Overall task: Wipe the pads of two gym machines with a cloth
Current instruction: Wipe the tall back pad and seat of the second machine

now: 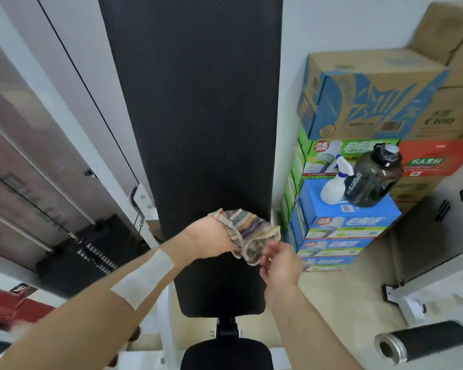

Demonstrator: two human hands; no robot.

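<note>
The long black back pad (195,129) fills the middle, tilted up against a white wall, with the seat pad (226,353) just below it. Against its lower part the left hand (211,236) is closed around a bunched striped cloth (249,231). The right hand (281,265) sits just right of the cloth, fingers loosely curled and half open, tips touching its hanging edge. Right of the pad, stacked boxes (342,222) carry a dark water jug (372,177) and a white spray bottle (334,185).
</note>
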